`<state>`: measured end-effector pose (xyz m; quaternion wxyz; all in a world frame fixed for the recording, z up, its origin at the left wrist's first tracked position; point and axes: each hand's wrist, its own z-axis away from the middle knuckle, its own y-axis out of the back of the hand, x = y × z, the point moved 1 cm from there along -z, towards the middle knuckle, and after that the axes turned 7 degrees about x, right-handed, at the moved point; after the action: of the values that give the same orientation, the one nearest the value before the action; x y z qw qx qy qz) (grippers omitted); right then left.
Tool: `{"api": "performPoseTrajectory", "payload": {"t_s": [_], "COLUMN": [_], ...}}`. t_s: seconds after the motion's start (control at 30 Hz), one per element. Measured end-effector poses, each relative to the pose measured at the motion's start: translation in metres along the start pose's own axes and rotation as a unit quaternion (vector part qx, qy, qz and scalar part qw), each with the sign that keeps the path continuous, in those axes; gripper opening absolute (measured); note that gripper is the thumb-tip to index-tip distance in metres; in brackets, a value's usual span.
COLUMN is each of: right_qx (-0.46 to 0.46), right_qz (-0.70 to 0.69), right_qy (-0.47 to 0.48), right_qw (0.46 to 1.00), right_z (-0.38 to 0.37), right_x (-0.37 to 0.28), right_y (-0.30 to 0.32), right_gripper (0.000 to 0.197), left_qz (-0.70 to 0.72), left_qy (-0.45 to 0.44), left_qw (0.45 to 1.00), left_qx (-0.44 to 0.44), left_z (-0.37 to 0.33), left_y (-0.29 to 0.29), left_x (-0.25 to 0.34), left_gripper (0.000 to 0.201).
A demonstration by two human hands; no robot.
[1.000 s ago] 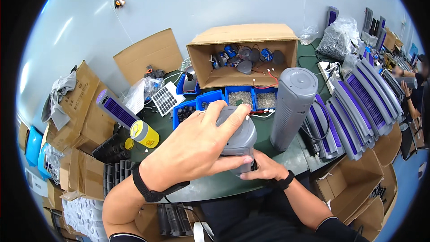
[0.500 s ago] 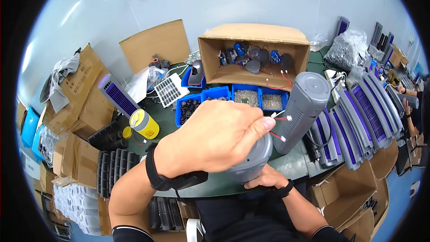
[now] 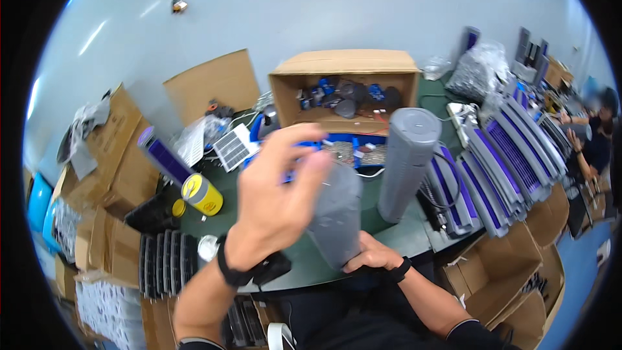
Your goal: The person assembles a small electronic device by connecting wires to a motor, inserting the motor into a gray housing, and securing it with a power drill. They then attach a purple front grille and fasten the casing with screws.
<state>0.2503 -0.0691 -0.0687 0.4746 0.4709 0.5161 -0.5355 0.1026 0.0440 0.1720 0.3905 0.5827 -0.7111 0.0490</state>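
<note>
Gray tower-fan housing (image 3: pixel 338 223) tilted between hands. Right hand (image 3: pixel 376 253) grips its lower end. Left hand (image 3: pixel 275 191) blurred, thumb and fingers parted, seemingly empty; contact with housing unclear. Second gray housing (image 3: pixel 407 168) upright beyond right hand. Open cardboard box (image 3: pixel 343 61) ahead of both hands. Yellow-gray canister (image 3: pixel 203 195) left of left hand.

The left hand (image 3: pixel 275 188) is blurred and hides part of the blue bins (image 3: pixel 356 150). Behind the grey cylinder (image 3: pixel 337 217), some right-hand (image 3: pixel 376 253) fingers are out of sight. The lower edge cuts off a white loop (image 3: pixel 277 334).
</note>
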Motion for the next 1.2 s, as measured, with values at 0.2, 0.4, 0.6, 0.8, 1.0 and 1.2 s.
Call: {"api": "performPoseTrajectory", "payload": {"t_s": [0.2, 0.4, 0.6, 0.8, 1.0, 1.2], "right_qx": [-0.154, -0.1, 0.257, 0.519, 0.505, 0.462], "right_qz": [-0.145, -0.129, -0.038, 0.407, 0.394, 0.324], "right_qy": [-0.049, -0.12, -0.049, 0.122, 0.057, 0.102], "right_qw": [0.976, 0.979, 0.964, 0.742, 0.766, 0.82], "right_z": [0.019, 0.051, 0.1, 0.101, 0.081, 0.034], "right_x": [0.003, 0.01, 0.012, -0.003, -0.021, -0.023], "right_y": [-0.037, -0.056, 0.011, 0.055, 0.064, 0.055], "right_gripper": [0.065, 0.08, 0.031, 0.02, 0.037, 0.089], "left_qz": [0.143, 0.072, 0.028, -0.02, -0.117, -0.099], "left_qy": [0.185, 0.279, 0.396, 0.436, 0.4, 0.457], "left_qw": [0.972, 0.957, 0.915, 0.891, 0.898, 0.867], "left_qx": [-0.019, -0.013, -0.072, -0.126, -0.143, -0.171], "left_z": [0.064, 0.085, 0.142, 0.148, 0.15, 0.137], "left_y": [0.009, -0.006, -0.015, -0.035, -0.04, -0.037], "left_x": [-0.009, -0.067, -0.137, -0.131, -0.142, -0.13], "left_gripper": [0.109, 0.091, 0.091, 0.096, 0.099, 0.105]}}
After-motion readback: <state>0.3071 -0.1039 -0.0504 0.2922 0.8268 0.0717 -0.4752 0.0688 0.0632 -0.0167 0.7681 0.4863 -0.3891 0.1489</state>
